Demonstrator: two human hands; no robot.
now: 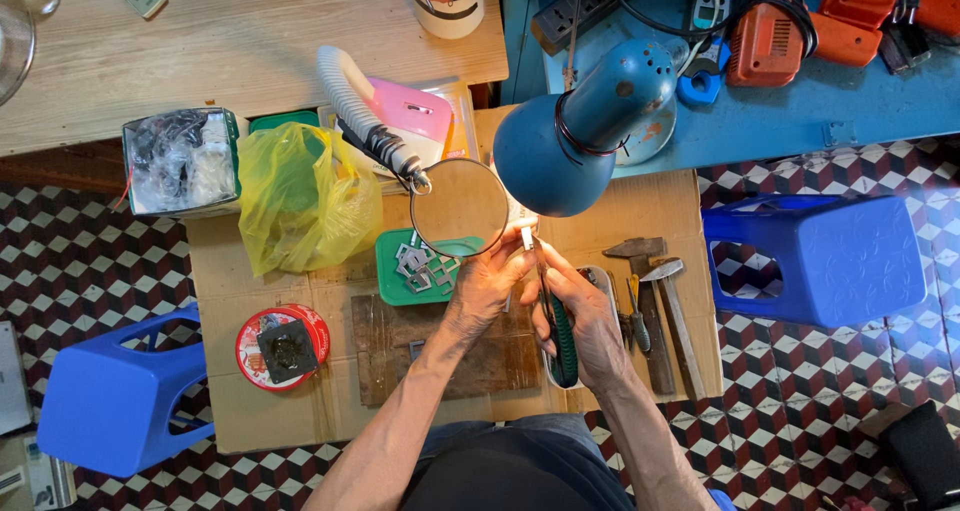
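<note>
My left hand (490,286) pinches a small white part (527,237) under the blue desk lamp (580,131), just below a round magnifying glass (460,208) on a flexible arm. My right hand (585,316) grips pliers with green-and-black handles (560,336), whose jaws reach up to that small part. Both hands hover over a dark wooden block (400,356) lying on a cardboard-covered work surface (260,411).
A green tray of small metal pieces (415,268), a red round tin (282,347), a yellow plastic bag (300,196) and a box of parts (180,161) lie left. Hammers (660,301) lie right. Blue stools (830,261) (115,396) flank the surface. Orange power tools (800,26) rest on the blue bench.
</note>
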